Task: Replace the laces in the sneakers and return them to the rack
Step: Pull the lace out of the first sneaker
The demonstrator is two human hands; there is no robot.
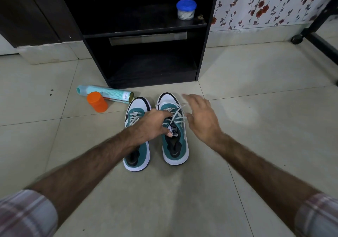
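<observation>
Two teal-and-white sneakers stand side by side on the tiled floor, toes toward the black rack [146, 68]. The left sneaker [137, 145] and the right sneaker [174, 149] both carry white laces [178, 117]. My left hand [153, 125] reaches across the left sneaker and grips the tongue and lacing of the right one, thumb on the tongue label. My right hand [201, 117] hovers just right of the right sneaker with fingers spread and slightly blurred, holding nothing.
A teal spray can [106, 93] lies on the floor left of the sneakers, with an orange-lidded jar [97, 102] in front of it. A blue-lidded tub [186, 9] sits on the rack's upper shelf. A wheeled black frame [311, 35] stands at right.
</observation>
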